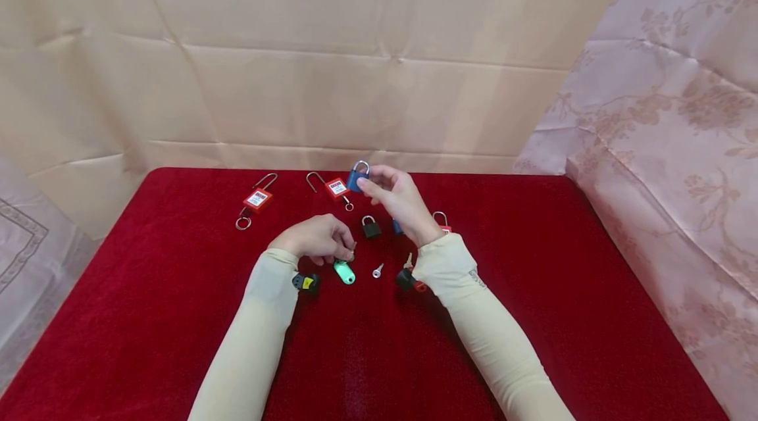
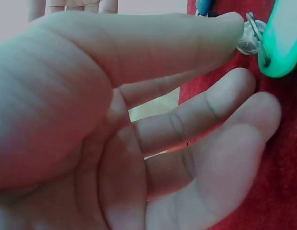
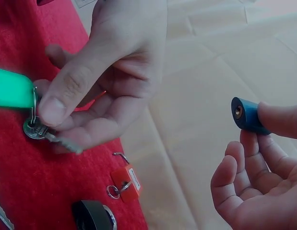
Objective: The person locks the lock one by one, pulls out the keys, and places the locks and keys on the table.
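Note:
My right hand pinches a blue padlock between thumb and fingers, held up off the table with its shackle upward. In the right wrist view the brass keyhole of this padlock shows. Nearer to me, my left hand pinches a small silver key between thumb and finger. A split ring joins the key to a bright green tag, which hangs below the fingers. The left wrist view shows the thumb close to that ring and tag; most of the key is hidden there.
On the red cloth-covered table lie a red padlock at left, another red padlock at the back, and a black padlock. A loose key lies in front. My right wrist partly hides a red padlock and a blue item.

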The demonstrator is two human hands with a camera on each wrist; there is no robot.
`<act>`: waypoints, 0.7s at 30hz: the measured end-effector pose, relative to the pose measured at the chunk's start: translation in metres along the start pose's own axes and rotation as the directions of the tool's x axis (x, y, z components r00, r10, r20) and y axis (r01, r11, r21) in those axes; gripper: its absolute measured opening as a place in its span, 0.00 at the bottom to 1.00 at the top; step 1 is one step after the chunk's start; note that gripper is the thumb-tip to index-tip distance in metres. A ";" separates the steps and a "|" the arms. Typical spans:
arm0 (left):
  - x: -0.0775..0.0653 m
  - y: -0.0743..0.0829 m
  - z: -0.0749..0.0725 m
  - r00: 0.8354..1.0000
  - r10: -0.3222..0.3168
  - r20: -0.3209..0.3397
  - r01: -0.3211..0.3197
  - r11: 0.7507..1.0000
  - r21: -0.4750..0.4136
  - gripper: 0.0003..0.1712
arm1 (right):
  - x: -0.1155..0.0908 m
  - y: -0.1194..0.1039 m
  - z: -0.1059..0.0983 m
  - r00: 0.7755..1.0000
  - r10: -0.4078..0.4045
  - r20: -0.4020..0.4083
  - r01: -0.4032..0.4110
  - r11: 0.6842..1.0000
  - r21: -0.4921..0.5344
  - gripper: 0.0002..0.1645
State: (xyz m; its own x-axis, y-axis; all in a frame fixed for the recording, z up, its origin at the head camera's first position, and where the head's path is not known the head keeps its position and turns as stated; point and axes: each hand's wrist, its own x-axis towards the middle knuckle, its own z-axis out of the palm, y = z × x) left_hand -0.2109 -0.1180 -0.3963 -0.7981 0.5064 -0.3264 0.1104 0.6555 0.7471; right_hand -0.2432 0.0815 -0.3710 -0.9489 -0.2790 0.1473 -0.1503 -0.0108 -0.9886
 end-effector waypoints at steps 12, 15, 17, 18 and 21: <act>0.000 -0.003 -0.016 0.934 0.152 -0.324 -0.150 0.988 0.031 0.18 | 0.003 0.005 0.000 0.998 0.043 0.054 -0.041 0.999 -0.031 0.15; 0.000 -0.003 -0.018 0.893 0.201 -0.404 -0.208 0.978 0.026 0.15 | 0.003 0.007 0.000 0.994 0.078 0.076 -0.075 0.996 -0.042 0.15; -0.001 -0.002 -0.019 0.881 0.205 -0.427 -0.222 0.975 0.011 0.15 | 0.004 0.008 0.000 0.991 0.101 0.090 -0.096 0.994 -0.051 0.16; -0.001 -0.001 -0.019 0.878 0.204 -0.434 -0.224 0.974 0.005 0.15 | 0.004 0.009 0.000 0.989 0.113 0.096 -0.108 0.992 -0.058 0.16; -0.002 0.001 -0.018 0.876 0.195 -0.442 -0.220 0.975 -0.007 0.15 | 0.004 0.012 0.000 0.982 0.150 0.115 -0.140 0.986 -0.088 0.17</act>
State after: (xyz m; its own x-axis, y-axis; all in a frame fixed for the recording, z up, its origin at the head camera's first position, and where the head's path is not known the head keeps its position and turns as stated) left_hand -0.2197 -0.1289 -0.3842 -0.9392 0.3233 0.1156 0.2795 0.5243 0.8044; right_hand -0.2487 0.0800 -0.3820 -0.9224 -0.3862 -0.0071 -0.0396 0.1130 -0.9928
